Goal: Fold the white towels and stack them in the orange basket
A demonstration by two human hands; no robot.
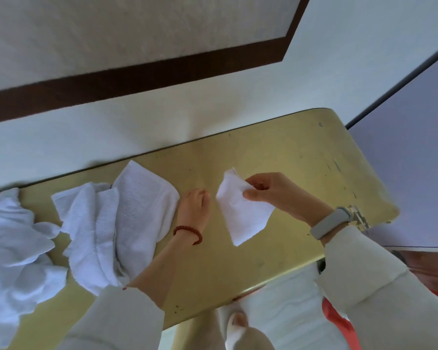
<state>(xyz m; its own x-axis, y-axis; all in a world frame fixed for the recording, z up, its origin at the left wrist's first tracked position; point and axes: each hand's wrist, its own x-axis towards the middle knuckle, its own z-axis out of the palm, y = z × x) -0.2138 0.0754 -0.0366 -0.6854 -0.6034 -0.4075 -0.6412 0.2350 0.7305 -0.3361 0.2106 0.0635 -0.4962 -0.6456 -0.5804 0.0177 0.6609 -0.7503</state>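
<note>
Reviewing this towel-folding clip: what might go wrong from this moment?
The right hand pinches the small folded towel by one edge only, so it may fall open. The crumpled towel at the table's left end seems to overhang and might slide off. The orange basket sits low and mostly hidden, so placement could miss.

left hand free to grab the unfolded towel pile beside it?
Probably yes. The left hand rests open on the table, right beside the pile, with nothing between them. The right hand holds the small folded towel.
</note>
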